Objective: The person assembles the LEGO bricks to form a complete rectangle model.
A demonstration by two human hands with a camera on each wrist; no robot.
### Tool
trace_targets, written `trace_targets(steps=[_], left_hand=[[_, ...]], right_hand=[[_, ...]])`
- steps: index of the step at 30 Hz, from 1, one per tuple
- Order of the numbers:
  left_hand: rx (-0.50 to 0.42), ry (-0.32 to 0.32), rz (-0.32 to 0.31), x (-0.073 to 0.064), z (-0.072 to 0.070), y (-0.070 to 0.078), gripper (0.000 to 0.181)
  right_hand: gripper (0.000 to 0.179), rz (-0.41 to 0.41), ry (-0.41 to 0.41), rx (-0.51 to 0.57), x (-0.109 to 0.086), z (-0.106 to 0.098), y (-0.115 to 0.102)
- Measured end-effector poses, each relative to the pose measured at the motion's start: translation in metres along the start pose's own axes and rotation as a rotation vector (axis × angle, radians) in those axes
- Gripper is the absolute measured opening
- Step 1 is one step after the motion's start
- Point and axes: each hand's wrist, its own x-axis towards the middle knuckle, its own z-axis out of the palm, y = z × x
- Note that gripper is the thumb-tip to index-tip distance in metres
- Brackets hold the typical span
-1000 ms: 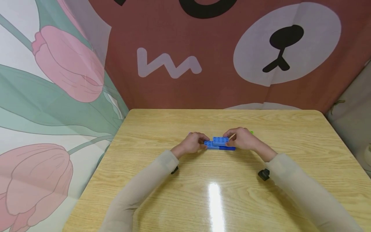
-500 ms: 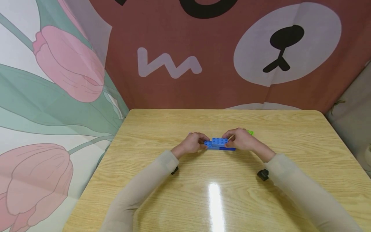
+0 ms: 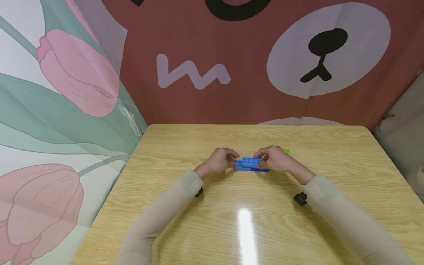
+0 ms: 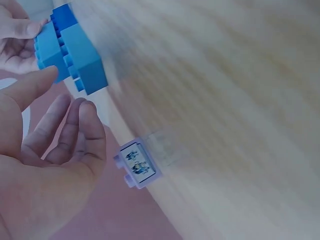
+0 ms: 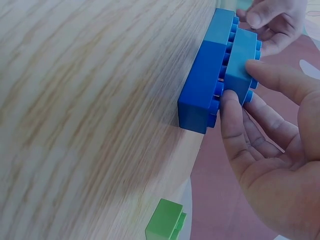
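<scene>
Two toy bricks lie end to end on the table, a light blue brick [image 4: 86, 57] on the left and a dark blue brick [image 5: 200, 80] on the right. Across their tops sits another light blue brick [image 3: 250, 162], bridging both, with studs up. My right hand [image 3: 278, 159] pinches this upper brick's right end between thumb and fingers [image 5: 232, 117]. Beside the left end of the lower light blue brick, my left hand [image 3: 220, 160] has its fingers loosely bent, with nothing held between them. Its thumb overlaps the upper brick's corner in the left wrist view.
A light purple brick [image 4: 139, 164] with a printed picture stands beyond my left hand. Behind my right hand is a green brick [image 5: 164, 219], partly hidden in the head view. The wooden table [image 3: 198, 228] meets a printed cloth [image 3: 198, 106] at its far edge.
The upper light blue brick has come down and slightly left onto the two lower bricks in my right hand. My left hand has let go of the lower light blue brick and lifted slightly.
</scene>
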Motion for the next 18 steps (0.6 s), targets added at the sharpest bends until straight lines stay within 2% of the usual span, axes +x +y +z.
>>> trace_targets(steps=[4, 10, 18], left_hand=[[-0.02, 0.002, 0.022, 0.002, -0.003, 0.005, 0.035], [-0.005, -0.008, 0.062, 0.007, 0.001, 0.01, 0.037], [0.034, -0.01, 0.045, 0.011, 0.007, 0.016, 0.036]], right_hand=[[0.035, 0.007, 0.001, 0.005, 0.001, 0.0, 0.001], [0.036, 0.008, -0.004, 0.012, 0.001, 0.0, 0.003], [0.036, -0.007, -0.01, 0.019, 0.0, -0.002, 0.001]])
